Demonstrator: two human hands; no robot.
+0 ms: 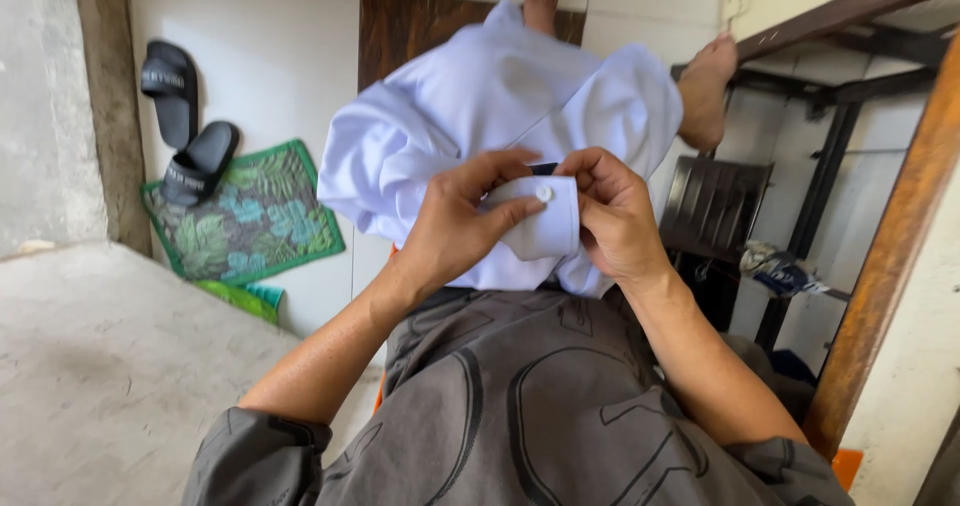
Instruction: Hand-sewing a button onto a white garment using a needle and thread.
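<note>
Soft, even daylight fills my view, with no hard shadows. The white shirt on my lap is the brightest thing and nearly washes out across its folds. The floor tiles are bright too. My hands, left and right, are sharp, as is the button. The wide lens bends the wooden post at the right edge. The black frame sits in dimmer shade.

Left hand: fingers curled, thumb pressed forward, pinching.
Right hand: fingers bent inward, pinching, close beside the left.
</note>
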